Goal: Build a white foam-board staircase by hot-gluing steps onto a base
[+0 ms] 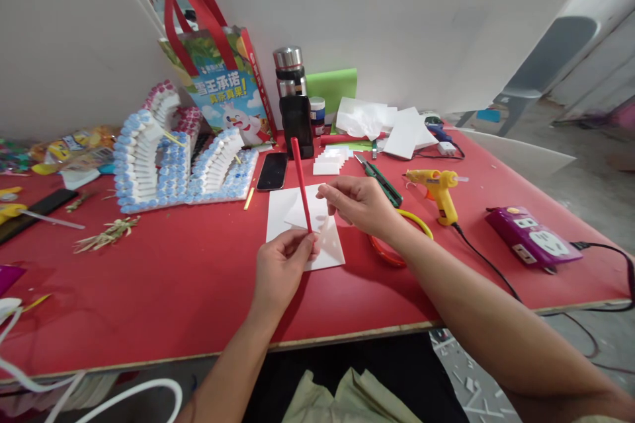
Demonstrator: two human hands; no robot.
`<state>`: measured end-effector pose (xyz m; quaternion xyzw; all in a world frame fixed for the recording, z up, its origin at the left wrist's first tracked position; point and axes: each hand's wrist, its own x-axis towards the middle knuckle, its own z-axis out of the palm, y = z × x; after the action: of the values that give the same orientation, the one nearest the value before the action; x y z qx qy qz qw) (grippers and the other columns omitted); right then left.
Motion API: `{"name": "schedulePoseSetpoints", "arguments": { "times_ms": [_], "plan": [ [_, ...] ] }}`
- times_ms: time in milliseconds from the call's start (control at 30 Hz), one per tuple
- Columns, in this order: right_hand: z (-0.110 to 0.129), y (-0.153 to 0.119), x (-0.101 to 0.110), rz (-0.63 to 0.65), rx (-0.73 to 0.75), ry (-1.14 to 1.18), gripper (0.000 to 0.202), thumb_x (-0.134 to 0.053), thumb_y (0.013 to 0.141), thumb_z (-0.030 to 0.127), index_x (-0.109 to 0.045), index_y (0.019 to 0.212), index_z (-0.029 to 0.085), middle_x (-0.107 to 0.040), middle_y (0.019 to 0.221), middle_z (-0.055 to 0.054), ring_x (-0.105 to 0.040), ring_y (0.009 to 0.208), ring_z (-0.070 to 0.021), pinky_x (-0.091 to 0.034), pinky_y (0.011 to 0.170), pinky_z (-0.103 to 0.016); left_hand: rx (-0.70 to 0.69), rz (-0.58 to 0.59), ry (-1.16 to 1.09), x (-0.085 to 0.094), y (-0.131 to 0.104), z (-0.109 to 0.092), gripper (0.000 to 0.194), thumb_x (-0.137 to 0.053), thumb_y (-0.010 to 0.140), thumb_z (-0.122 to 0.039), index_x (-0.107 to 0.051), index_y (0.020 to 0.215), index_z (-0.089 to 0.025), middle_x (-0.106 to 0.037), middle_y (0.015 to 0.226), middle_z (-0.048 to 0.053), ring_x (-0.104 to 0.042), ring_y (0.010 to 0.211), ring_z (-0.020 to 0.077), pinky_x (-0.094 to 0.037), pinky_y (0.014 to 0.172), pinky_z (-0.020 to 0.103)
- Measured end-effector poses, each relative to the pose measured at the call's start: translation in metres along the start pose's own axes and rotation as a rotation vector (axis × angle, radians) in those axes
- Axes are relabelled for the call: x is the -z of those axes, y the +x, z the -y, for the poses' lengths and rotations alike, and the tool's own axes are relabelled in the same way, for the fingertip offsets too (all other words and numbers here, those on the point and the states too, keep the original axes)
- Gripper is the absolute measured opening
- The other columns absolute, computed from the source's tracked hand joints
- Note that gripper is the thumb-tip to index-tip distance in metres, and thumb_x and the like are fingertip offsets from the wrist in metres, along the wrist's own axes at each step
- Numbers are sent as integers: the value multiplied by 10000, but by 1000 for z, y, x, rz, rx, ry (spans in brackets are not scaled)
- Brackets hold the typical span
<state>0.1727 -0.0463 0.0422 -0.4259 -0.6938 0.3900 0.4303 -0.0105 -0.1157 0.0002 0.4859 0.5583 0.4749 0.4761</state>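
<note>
Red stick (pixel 300 182) stands nearly upright above the board (pixel 278 205), its top leaning slightly left. Head view: the left hand (pixel 285 261) pinches the lower end between thumb and fingers, presumably to leave the upper length free for working. The right hand (pixel 364 201) is raised just right of the stick, thumb and fingertips narrow; whether anything thin lies between them cannot be told. The board lies flat, probably serving as a work base.

Yellow-and-red coil (pixel 421 220) lies partly hidden by the right forearm and could catch it. The cutter (pixel 380 182) lies just beyond the right hand, a likely hazard to far reaches. The glue gun (pixel 439 192) rests farther right. Phone (pixel 272 172), white pieces (pixel 330 162) and bottle (pixel 289 58) crowd the far side; the blue-and-white model (pixel 169 165) occupies the left.
</note>
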Motion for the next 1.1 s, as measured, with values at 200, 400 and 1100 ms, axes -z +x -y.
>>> {"name": "schedulePoseSetpoints", "arguments": {
  "times_ms": [200, 400, 1100],
  "plan": [
    [2, -3, -2, 53, 15, 101, 400, -623, 936, 528, -726, 895, 144, -663, 665, -10, -542, 542, -88, -399, 521, -238, 25, -16, -65, 8, -14, -14, 259, -776, 818, -399, -769, 897, -152, -770, 834, 67, -731, 716, 186, -641, 716, 308],
    [17, -8, -1, 75, 208, 146, 195, -666, 939, 325, -758, 1041, 187, -730, 979, -57, -661, 864, -147, -499, 709, -260, 79, 22, -311, 18, -11, -43, 170, -784, 817, -320, -781, 829, -150, -789, 885, 75, -724, 679, 149, -626, 682, 248],
    [26, -17, -26, 9, 320, 243, 141, -624, 819, 61, -675, 860, 185, -678, 892, -22, -608, 792, -129, -510, 720, -276, 165, -21, -740, -15, -6, -49, 98, -827, 734, -240, -810, 804, -174, -813, 938, 74, -772, 940, 210, -636, 848, 255]
  ]
}}
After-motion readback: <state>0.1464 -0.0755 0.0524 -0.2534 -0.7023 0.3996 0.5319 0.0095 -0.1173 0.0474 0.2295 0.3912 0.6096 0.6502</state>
